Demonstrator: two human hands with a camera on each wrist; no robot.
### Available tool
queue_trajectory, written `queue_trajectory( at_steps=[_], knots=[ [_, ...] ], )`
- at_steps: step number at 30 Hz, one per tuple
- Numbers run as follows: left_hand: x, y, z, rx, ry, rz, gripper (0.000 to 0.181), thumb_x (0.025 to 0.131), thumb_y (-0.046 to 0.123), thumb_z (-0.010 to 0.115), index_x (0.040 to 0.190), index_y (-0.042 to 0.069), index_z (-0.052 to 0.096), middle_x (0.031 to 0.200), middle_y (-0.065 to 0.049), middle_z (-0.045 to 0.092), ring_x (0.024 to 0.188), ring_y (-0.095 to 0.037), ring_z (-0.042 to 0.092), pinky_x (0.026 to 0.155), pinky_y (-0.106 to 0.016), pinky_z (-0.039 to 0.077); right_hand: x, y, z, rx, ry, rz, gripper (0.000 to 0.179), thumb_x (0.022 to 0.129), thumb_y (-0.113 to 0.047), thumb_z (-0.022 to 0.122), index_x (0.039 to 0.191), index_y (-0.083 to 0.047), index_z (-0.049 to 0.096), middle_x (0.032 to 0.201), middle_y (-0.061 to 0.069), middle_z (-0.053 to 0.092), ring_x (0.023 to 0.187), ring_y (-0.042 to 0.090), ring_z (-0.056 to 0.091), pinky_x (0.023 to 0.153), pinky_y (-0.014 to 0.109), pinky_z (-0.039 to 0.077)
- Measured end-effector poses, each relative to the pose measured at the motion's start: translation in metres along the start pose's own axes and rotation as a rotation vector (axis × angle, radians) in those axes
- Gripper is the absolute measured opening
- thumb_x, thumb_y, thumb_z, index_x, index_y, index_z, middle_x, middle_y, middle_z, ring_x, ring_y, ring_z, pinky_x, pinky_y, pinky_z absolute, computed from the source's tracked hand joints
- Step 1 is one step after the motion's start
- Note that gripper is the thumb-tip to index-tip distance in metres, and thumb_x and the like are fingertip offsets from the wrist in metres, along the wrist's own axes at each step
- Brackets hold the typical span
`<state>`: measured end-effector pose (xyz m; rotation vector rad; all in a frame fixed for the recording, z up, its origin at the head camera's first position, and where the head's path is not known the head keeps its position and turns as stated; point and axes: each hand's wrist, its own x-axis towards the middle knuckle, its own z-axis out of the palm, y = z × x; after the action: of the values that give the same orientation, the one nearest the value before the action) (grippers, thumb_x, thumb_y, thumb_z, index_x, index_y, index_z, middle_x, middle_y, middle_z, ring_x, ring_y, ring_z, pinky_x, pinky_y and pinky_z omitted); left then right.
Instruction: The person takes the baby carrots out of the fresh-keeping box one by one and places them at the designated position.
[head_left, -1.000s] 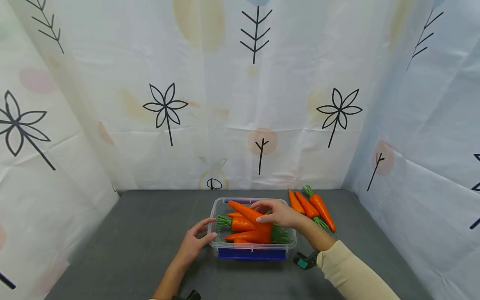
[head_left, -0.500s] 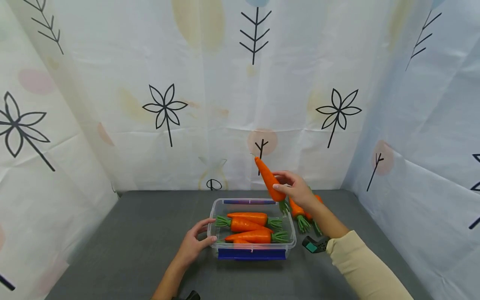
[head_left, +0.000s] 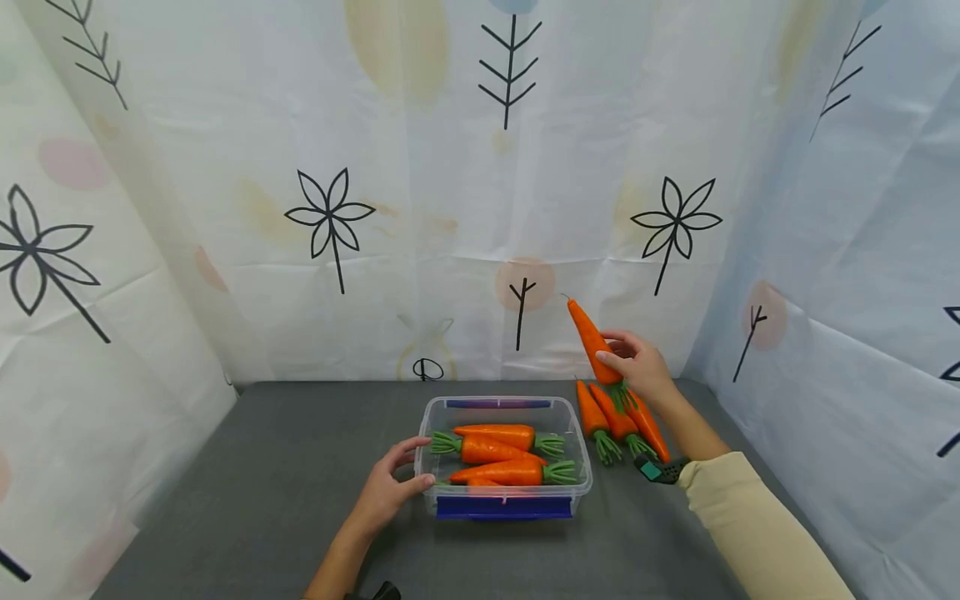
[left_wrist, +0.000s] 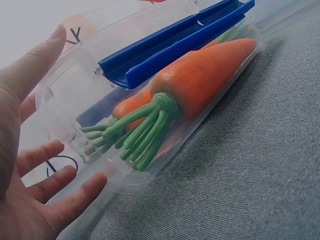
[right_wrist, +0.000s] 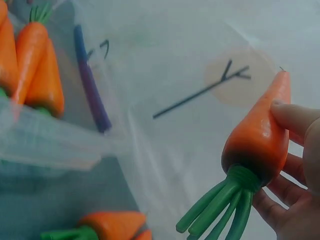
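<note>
My right hand (head_left: 639, 365) pinches an orange carrot (head_left: 587, 335) with green stem stubs, its thin tip pointing up and left. In the right wrist view the thumb lies along one side of this carrot (right_wrist: 257, 132), fingers behind it. The left hand (head_left: 392, 482) rests against the left side of a clear plastic container (head_left: 583, 454), fingers spread and fairly straight. Several carrots (head_left: 498, 473) lie inside, stems facing both ways. One of them, a thick carrot (left_wrist: 202, 75), shows through the near wall in the left wrist view.
Right of the container, carrots (head_left: 617, 412) lie side by side on the grey table (head_left: 322, 467), just below the held one. A blue latch (head_left: 504, 507) hangs on the container's front. Patterned white cloth (head_left: 420, 275) encloses the table's back and sides.
The right hand has lifted the carrot up out of the container and carried it right, over the carrots on the table. The left hand has stayed at the container's side.
</note>
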<state>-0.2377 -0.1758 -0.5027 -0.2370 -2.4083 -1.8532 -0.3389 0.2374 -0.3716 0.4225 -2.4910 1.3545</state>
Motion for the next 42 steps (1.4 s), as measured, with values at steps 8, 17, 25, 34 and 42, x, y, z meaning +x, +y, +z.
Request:
queue_trajectory(
  at_steps=[8,17,25,34,42],
  knots=[
    [0.001,0.0,0.001,-0.035,-0.002,0.039,0.048,0.083,0.011,0.077,0.128,0.02,0.062,0.132,-0.011,0.055,0.118,-0.032,0.05,0.088,-0.048,0.042,-0.007,0.043,-0.019,-0.148,0.056,0.096,0.048,0.097,-0.028,0.062,0.133,0.002,0.053,0.119,0.029,0.058,0.107,0.043,0.057,0.084,0.052,0.05],
    [0.001,-0.001,0.002,-0.038,0.008,0.012,0.051,0.084,0.009,0.076,0.131,0.016,0.06,0.132,-0.014,0.055,0.119,-0.034,0.05,0.091,-0.053,0.04,-0.028,0.079,-0.03,-0.266,0.085,0.305,0.048,0.097,-0.027,0.062,0.131,0.006,0.053,0.117,0.033,0.057,0.097,0.044,0.058,0.074,0.047,0.053],
    [0.0,0.002,0.002,-0.038,0.006,0.021,0.049,0.083,0.012,0.077,0.129,0.019,0.061,0.131,-0.012,0.056,0.117,-0.031,0.052,0.084,-0.041,0.044,-0.044,0.101,-0.039,-0.357,0.069,0.424,0.047,0.095,-0.025,0.062,0.124,0.011,0.054,0.113,0.034,0.059,0.091,0.043,0.059,0.071,0.047,0.051],
    [-0.001,0.004,0.002,-0.029,0.004,0.011,0.049,0.083,0.013,0.077,0.129,0.019,0.061,0.132,-0.012,0.055,0.118,-0.032,0.051,0.083,-0.041,0.045,-0.051,0.117,-0.038,-0.462,-0.031,0.504,0.047,0.095,-0.028,0.061,0.123,0.01,0.056,0.127,0.036,0.049,0.11,0.055,0.046,0.089,0.058,0.04],
    [-0.002,0.006,0.002,-0.043,0.004,0.005,0.049,0.083,0.013,0.078,0.128,0.02,0.062,0.136,-0.011,0.053,0.12,-0.033,0.05,0.083,-0.041,0.047,-0.052,0.119,-0.034,-0.472,-0.031,0.519,0.044,0.094,-0.027,0.062,0.119,0.009,0.058,0.124,0.036,0.051,0.109,0.054,0.047,0.088,0.059,0.039]
  ],
)
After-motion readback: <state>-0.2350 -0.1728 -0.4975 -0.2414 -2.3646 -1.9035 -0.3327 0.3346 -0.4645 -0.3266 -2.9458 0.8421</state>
